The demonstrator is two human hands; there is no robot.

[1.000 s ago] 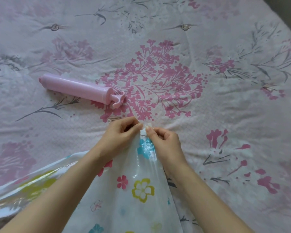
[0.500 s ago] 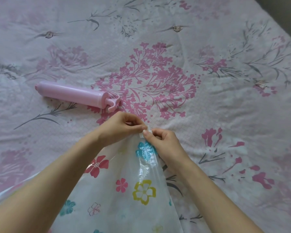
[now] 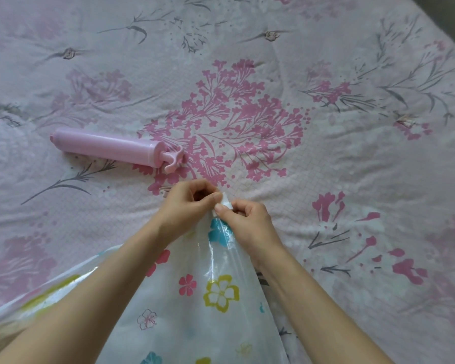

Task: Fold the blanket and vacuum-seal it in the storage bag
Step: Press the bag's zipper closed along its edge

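Both hands' pinch on storage bag (image 3: 195, 298) corner unchanged, pump (image 3: 111, 147) likewise.

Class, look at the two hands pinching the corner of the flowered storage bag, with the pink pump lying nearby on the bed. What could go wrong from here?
1. Both the left hand and right hand pinch a small white clip at the storage bag corner; it might slip off the slick plastic.
2. The pump lies loose and could roll.

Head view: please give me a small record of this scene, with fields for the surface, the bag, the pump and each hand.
surface: floral bedspread
bag: clear plastic with flower print, lifted to a peak at its far end
clip: small and white, on the bag's peak
left hand: pinches the peak
right hand: pinches the clip
pump: pink, lying on the bedspread, untouched
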